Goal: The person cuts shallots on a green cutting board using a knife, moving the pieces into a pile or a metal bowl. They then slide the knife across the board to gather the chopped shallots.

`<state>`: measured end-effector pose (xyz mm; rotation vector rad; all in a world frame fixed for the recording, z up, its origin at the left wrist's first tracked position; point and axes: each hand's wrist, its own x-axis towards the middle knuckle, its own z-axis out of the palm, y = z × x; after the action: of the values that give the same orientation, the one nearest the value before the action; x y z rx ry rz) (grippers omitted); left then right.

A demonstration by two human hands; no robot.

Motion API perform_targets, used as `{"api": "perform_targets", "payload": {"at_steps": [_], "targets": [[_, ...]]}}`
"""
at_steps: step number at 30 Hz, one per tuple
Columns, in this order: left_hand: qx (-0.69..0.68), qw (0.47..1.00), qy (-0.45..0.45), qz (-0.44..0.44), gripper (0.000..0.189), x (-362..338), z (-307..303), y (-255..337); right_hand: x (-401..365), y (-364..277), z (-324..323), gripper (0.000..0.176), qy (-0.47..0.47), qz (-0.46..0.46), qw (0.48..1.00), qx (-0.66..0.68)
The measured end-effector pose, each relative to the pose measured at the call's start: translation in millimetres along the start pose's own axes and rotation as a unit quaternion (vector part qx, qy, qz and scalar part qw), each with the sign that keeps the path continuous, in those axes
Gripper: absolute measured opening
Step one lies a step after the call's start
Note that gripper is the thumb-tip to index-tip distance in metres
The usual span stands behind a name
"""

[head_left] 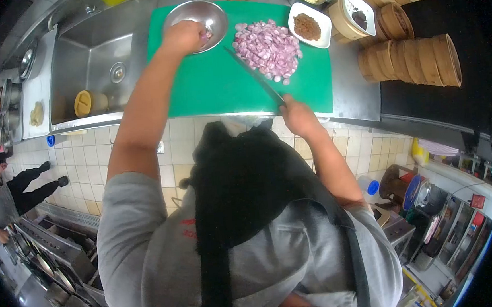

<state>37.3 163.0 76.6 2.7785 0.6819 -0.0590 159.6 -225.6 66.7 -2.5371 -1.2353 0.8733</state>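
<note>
My left hand point(185, 38) reaches into a round metal bowl point(216, 20) at the top left of the green cutting board point(213, 87). Its fingers are curled together beside small pinkish pieces in the bowl; what they hold, if anything, is hidden. At the board's front edge, my right hand point(300, 117) is wrapped around the handle of a knife point(256, 77). The blade points up and left across the board. Just right of the blade lies a spread pile of sliced shallots point(267, 49), pale with purple rims.
A white dish of brown minced food point(307, 27) sits on the board's upper right. Bamboo steamers point(411, 62) and a white dish with dark contents point(360, 15) stand further right. On the left is a steel sink point(91, 56) with a yellow-lidded container point(84, 103). Another person point(9, 195) stands far left.
</note>
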Motion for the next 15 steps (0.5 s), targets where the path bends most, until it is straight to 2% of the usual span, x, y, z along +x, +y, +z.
{"api": "perform_targets", "payload": {"at_steps": [2,5,8,11,15], "targets": [[-0.120,0.990,0.072,0.012,0.022,-15.3,1.1,-0.5,1.0,-0.2,-0.3,0.027,-0.006,0.004,1.000,0.002],[-0.222,0.962,0.159,-0.006,0.025,-68.9,1.2,26.0,1.9,-2.1,-4.4,0.029,-0.026,0.013,1.000,-0.011],[-0.261,0.960,0.088,-0.050,0.020,-113.0,18.9,56.5,4.4,2.3,-2.4,0.032,-0.026,0.008,1.000,0.000],[-0.267,0.961,0.066,-0.031,0.020,-122.8,78.8,49.0,7.2,7.9,-0.4,0.035,-0.021,-0.016,1.000,-0.007],[-0.266,0.953,0.127,-0.076,0.019,-123.3,86.4,53.7,6.3,5.1,-2.0,0.034,-0.018,-0.014,1.000,0.006]]}}
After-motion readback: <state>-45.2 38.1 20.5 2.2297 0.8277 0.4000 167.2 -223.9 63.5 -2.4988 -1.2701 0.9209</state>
